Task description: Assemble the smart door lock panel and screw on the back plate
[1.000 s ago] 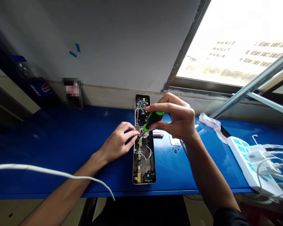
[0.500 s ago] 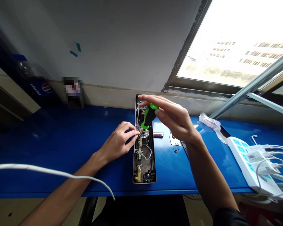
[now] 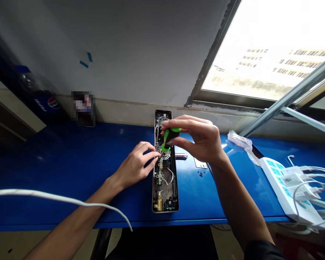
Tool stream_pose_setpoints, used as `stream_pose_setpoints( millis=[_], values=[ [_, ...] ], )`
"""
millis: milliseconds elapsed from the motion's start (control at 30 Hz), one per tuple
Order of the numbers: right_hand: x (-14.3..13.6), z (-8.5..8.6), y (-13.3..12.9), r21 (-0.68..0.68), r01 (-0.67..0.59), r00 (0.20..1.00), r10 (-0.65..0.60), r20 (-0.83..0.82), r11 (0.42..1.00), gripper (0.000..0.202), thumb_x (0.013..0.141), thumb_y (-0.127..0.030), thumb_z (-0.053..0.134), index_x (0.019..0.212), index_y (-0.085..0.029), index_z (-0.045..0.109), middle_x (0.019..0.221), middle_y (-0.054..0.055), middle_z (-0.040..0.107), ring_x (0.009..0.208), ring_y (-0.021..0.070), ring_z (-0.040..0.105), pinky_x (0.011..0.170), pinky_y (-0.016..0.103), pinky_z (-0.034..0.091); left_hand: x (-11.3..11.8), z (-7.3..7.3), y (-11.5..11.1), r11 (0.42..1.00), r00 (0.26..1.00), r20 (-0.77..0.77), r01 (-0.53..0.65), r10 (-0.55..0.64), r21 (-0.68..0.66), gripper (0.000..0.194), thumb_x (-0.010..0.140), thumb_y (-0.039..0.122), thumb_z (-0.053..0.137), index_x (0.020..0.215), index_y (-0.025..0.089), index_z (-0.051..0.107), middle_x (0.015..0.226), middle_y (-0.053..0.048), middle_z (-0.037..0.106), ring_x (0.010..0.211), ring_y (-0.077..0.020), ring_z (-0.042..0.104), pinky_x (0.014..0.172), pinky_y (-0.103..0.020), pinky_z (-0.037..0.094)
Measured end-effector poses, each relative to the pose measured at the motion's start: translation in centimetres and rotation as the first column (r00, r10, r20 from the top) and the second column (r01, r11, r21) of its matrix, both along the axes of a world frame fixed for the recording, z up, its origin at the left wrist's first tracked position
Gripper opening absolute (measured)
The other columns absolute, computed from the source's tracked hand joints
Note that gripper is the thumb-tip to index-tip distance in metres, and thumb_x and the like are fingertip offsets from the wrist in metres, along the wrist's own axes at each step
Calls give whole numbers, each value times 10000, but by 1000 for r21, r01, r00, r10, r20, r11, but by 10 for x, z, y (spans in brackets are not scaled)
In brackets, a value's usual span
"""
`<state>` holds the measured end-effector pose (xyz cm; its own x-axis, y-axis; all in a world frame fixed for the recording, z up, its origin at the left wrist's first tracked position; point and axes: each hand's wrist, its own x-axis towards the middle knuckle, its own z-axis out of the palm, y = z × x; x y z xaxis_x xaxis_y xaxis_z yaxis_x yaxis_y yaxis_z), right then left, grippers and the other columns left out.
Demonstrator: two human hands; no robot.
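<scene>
On the blue table lies a long, narrow electronic device housing (image 3: 166, 193), open side up, with wires, a circuit board and brass-coloured parts inside. My right hand (image 3: 199, 139) grips the green-and-black handle of a screwdriver (image 3: 171, 136) between thumb and fingers. The tool slants down and left into the middle of the housing. My left hand (image 3: 138, 160) reaches over the housing's left edge, with thumb and index finger pinched at the screwdriver's metal shaft. Where the tip meets the parts is hidden by these fingertips.
Right of the housing lie a shiny cylinder (image 3: 181, 156), a metal plate (image 3: 200, 163) and several small dark screws (image 3: 201, 174). A power strip (image 3: 280, 180) with plugs and white cables is farther right. A white cable (image 3: 70, 198) crosses above my left forearm. A Pepsi bottle (image 3: 40, 94) stands at left.
My right hand has shifted slightly downward around the handle, its fingers curling closer and thumb moving left. The screwdriver tilts a little more to the right. My left hand stays put.
</scene>
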<state>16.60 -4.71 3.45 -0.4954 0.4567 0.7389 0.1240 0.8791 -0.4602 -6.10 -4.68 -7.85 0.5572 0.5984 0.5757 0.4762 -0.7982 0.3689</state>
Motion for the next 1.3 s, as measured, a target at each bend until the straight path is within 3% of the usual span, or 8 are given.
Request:
stream_pose_setpoints(
  millis=[100, 267, 467, 633, 733, 967, 1100, 1300],
  values=[
    [-2, -1, 1, 166, 133, 991, -132, -16, 977, 395, 828, -335, 860, 1208, -291, 766, 918, 12, 666, 800, 149, 633, 707, 323, 593, 0, 1, 0, 1000, 1000, 0, -6, 6, 8, 175, 1016, 186, 586, 1131, 176, 717, 1157, -110, 641, 1144, -255, 580, 980, -425, 549],
    [-2, 3, -5, -53, 10, 995, -5, 100, 999, 453, 1040, -168, 544, 1481, -267, 568, 1263, 62, 716, 1129, 184, 696, 926, 367, 610, 0, 1, 0, 1000, 1000, 6, 0, 0, 4, 168, 1015, 180, 588, 1124, 160, 714, 1117, -107, 640, 1115, -248, 577, 972, -420, 547],
    [-6, 0, -4, 226, 155, 985, -169, 45, 962, 351, 850, -369, 835, 1165, -233, 759, 916, 32, 674, 763, 145, 608, 665, 322, 569, 1, 0, 0, 1000, 1000, -9, 2, -2, -3, 160, 1021, 191, 586, 1088, 150, 725, 1142, -112, 633, 1135, -249, 569, 977, -419, 543],
    [-6, 4, -9, 45, 36, 986, -43, 159, 998, 446, 977, -179, 679, 1413, -212, 591, 1246, 72, 725, 1085, 169, 700, 897, 328, 617, 2, 2, -1, 1000, 1000, -5, -7, 7, 17, 168, 1012, 190, 595, 1116, 166, 724, 1129, -106, 642, 1124, -255, 581, 951, -421, 557],
    [-5, 3, -10, 74, 8, 988, -19, 152, 997, 398, 942, -204, 736, 1330, -204, 646, 1151, 62, 755, 965, 158, 719, 843, 320, 630, 2, 4, -3, 1000, 1000, -4, -6, 6, 20, 153, 1011, 180, 587, 1078, 163, 724, 1095, -102, 643, 1089, -249, 588, 939, -418, 566],
    [17, -14, -11, 217, 257, 965, -238, -109, 942, 468, 835, -227, 841, 1273, -267, 678, 1038, 28, 764, 875, 175, 735, 718, 338, 652, 3, 2, -1, 1000, 998, 67, 15, -16, 19, 198, 1009, 157, 588, 1151, 185, 722, 1110, -96, 673, 1130, -246, 596, 977, -431, 573],
    [55, -26, -16, 217, 552, 816, -467, -342, 805, 605, 769, -197, 875, 1317, -317, 648, 1077, 12, 767, 918, 209, 781, 744, 368, 691, 7, 3, 1, 999, 996, 83, 38, -41, 30, 219, 999, 136, 597, 1174, 182, 720, 1104, -95, 686, 1154, -249, 593, 988, -441, 575],
    [82, -66, -20, 227, 512, 839, -539, 74, 829, 390, 888, -203, 786, 1244, -230, 630, 1129, 84, 791, 998, 210, 777, 853, 396, 680, 28, 17, 8, 988, 987, -55, 151, -148, 44, 248, 1000, 144, 592, 1210, 190, 714, 1165, -110, 698, 1214, -276, 577, 1018, -483, 572]
  ],
)
